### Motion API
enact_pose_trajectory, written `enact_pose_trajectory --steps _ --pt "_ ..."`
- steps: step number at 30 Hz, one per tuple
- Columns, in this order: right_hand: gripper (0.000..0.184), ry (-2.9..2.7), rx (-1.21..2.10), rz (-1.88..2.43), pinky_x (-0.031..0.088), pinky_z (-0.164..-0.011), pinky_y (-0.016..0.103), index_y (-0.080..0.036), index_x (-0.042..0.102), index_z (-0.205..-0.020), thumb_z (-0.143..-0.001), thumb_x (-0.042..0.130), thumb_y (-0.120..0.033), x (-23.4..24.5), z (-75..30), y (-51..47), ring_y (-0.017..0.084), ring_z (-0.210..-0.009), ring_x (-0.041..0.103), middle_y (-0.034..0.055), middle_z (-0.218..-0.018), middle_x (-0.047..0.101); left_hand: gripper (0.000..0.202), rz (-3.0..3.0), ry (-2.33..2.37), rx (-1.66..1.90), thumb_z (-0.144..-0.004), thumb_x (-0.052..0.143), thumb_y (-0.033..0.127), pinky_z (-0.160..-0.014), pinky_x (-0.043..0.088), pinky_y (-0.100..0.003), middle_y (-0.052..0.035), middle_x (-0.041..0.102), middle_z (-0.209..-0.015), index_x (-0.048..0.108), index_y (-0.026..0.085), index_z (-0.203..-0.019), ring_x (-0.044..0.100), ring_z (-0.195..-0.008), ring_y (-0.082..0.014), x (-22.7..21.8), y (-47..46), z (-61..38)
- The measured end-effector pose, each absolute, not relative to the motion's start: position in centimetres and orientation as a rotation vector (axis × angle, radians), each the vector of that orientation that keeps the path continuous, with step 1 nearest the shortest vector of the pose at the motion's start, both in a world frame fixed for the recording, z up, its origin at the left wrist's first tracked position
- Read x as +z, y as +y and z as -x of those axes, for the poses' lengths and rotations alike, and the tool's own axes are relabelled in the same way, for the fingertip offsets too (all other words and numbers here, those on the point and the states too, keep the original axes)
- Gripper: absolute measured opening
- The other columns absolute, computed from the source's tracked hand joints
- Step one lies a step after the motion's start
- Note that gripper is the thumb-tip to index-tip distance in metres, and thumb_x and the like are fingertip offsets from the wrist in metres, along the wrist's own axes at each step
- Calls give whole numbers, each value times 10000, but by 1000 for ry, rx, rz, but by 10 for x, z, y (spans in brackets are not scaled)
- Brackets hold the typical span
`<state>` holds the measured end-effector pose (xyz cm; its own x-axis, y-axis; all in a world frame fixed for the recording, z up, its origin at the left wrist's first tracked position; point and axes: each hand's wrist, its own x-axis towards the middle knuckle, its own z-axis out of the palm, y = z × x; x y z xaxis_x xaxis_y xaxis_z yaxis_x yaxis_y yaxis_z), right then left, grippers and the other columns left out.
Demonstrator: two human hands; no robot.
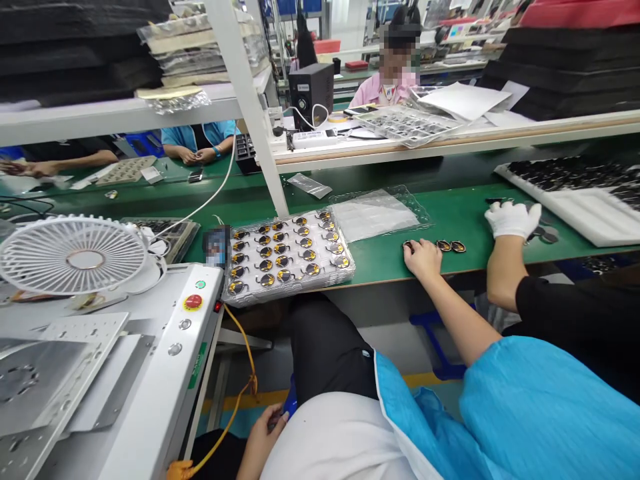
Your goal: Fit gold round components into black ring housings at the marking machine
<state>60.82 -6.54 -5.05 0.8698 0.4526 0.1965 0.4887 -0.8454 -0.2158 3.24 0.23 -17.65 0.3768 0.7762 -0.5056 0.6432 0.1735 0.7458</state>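
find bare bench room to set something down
Bare green bench lies beyond your bare right hand, between the translucent white sheet and a coworker's white-gloved hand; also between sheet and front edge. Crowded: the pale plastic tray of black-yellow pieces.

White fan (85, 259) near red button (193, 303); black box (321, 93), white papers (465, 100) on a shelf (380, 148)

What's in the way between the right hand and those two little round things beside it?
Nothing visible: the two round pieces lie beside the right hand; the co-worker's gloved hand is beyond them.
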Motion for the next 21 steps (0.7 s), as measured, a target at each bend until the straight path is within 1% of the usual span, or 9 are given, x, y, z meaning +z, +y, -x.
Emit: enact_pose_trajectory --steps 2,3,6,8,12,14,17,19,21 --pt "487 -698 -220 2797 273 -1141 646 -23 688 -1276 -985 377 -260 -45 -609 -55 424 -1408 389 302 -1498 487 570 -1536 1325 156 -637 673 754 -898 615 -318 -91 830 -950 748 242 -878 794 -974 -314 -176 1 -32" --pt "488 -737 -213 2791 248 -1166 628 -26 675 -1298 -986 386 -264 -42 -609 -47 411 -1437 359 287 -1539 453 574 -1541 1322 156 -641 666 755 -896 615 -316 -95 829 -945 747 239 -878 794 -971 -314 -176 1 -32" --pt "490 -927 -131 2747 227 -1217 529 -133 620 -1411 -997 461 -343 -40 -606 -16 334 -1475 339 170 -1600 441 563 -1559 1306 146 -659 660 748 -915 607 -309 -102 828 -955 744 235 -877 791 -993 -309 -173 1 -34" --pt "497 -965 -71 2736 256 -1202 536 -171 590 -1445 -1006 480 -378 -43 -597 4 334 -1471 349 149 -1591 465 528 -1570 1300 133 -663 679 728 -931 600 -305 -90 830 -972 744 246 -869 787 -1019 -308 -171 1 -35" --pt "478 -856 -67 2754 309 -1155 575 -135 568 -1440 -1058 412 -377 -51 -570 26 367 -1470 345 199 -1566 468 489 -1566 1285 120 -671 671 702 -938 599 -307 -73 833 -984 745 260 -866 787 -1027 -306 -167 2 -31" --pt "480 -838 -76 2751 324 -1146 565 -154 565 -1422 -1050 470 -442 -47 -561 19 355 -1440 388 180 -1534 487 500 -1554 1273 115 -677 659 698 -950 592 -305 -80 830 -1006 750 251 -882 781 -1052 -304 -167 3 -29" --pt "522 -889 -59 2732 355 -1098 539 -198 573 -1398 -1005 518 -537 -28 -572 -26 361 -1380 429 166 -1504 511 517 -1545 1242 74 -636 691 706 -941 595 -316 -80 828 -999 759 248 -867 780 -1044 -313 -168 6 -30" --pt "540 -940 -34 2696 373 -1050 528 -182 551 -1423 -1009 464 -518 -16 -593 -71 392 -1382 406 220 -1534 475 517 -1553 1208 25 -595 725 712 -923 601 -335 -67 828 -959 762 255 -833 785 -1006 -324 -167 8 -33" --pt "559 -1096 80 2530 423 -992 465 -172 477 -1481 -1019 408 -478 -11 -613 -108 352 -1358 454 256 -1558 429 508 -1573 1161 -24 -602 733 718 -935 592 -351 -51 825 -936 765 257 -812 776 -1007 -327 -165 9 -35"
